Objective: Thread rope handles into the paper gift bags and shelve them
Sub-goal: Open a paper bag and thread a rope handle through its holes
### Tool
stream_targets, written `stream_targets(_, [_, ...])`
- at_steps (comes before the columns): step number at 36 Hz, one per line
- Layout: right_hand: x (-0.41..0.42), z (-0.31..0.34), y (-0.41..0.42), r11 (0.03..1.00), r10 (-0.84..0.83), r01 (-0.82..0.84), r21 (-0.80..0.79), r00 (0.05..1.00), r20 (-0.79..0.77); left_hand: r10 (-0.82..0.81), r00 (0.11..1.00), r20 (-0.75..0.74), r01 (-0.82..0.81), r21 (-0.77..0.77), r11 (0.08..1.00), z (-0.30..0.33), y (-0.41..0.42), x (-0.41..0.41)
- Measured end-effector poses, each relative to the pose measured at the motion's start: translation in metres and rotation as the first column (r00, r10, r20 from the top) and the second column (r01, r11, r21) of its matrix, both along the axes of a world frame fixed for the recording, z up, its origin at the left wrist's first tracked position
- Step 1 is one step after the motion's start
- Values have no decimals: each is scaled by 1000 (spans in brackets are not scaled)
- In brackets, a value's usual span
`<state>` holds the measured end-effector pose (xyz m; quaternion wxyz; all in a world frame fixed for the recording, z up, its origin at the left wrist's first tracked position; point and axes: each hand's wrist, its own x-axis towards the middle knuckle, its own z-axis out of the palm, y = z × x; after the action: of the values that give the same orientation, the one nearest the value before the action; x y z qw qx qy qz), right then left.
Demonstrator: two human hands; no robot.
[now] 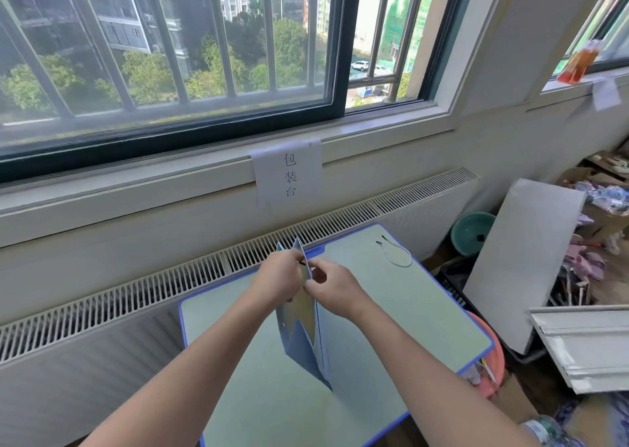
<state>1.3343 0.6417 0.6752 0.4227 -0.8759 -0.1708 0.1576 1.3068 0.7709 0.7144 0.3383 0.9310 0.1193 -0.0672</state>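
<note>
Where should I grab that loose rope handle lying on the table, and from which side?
Probably pinch the rope handle on its rounded loop, coming from above on the near side: it lies flat on the table, with its black tips pointing toward the far edge.

Daylight is pouring through a wide dark-framed window (170, 55) with bars, beyond which apartment blocks and green trees are showing. A white paper sign (288, 174) with Chinese characters is hanging from the cream sill (136, 187). Below it a long slatted radiator cover (136, 296) is running along the wall. A pale green table (391, 296) with a blue edge is standing just beside it. To the right, a white board (520, 262) is leaning among clutter, and a teal basin (471, 232) is sitting near the wall
</note>
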Motion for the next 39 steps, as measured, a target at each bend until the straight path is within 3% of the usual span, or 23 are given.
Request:
stream_targets(6, [-3, -5, -7, 999, -42, 42, 27, 999, 1, -127, 989, 69, 102, 290, 952, -14, -2, 6])
stream_targets(12, [-5, -7, -18, 988, -144, 140, 70, 988, 50, -221, 968, -122, 252, 456, 854, -12, -5, 8])
stream_targets(18, [-4, -7, -30, 977, -200, 193, 90, 976, 82, -404, 848, -344, 528, 477, 702, -14, 1, 11])
stream_targets(23, [-4, -7, -31, 972, -217, 207, 108, 973, 83, -484, 759, -436, 647, 420, 636, -24, 11, 15])
stream_targets(27, [-3, -7, -30, 967, -221, 213, 136, 974, 47, -463, 802, -377, 593, 424, 684, -25, 6, 17])
stream_targets(29, [-1, -9, -29, 965, -222, 218, 146, 975, 12, -429, 869, -246, 494, 391, 776, -25, 2, 18])
stream_targets(32, [4, -13, -27, 974, -162, 170, 148, 985, -65, -377, 921, -100, 390, 205, 898, -22, -1, 17])
stream_targets(36, [5, -23, -26, 975, -61, 88, 205, 988, -139, -204, 973, -105, 200, -47, 979, -22, 4, 15])
stream_targets(39, [5, -33, -27, 985, -64, 81, 153, 992, -112, -109, 987, -120, 97, -100, 990, -29, 11, 11])
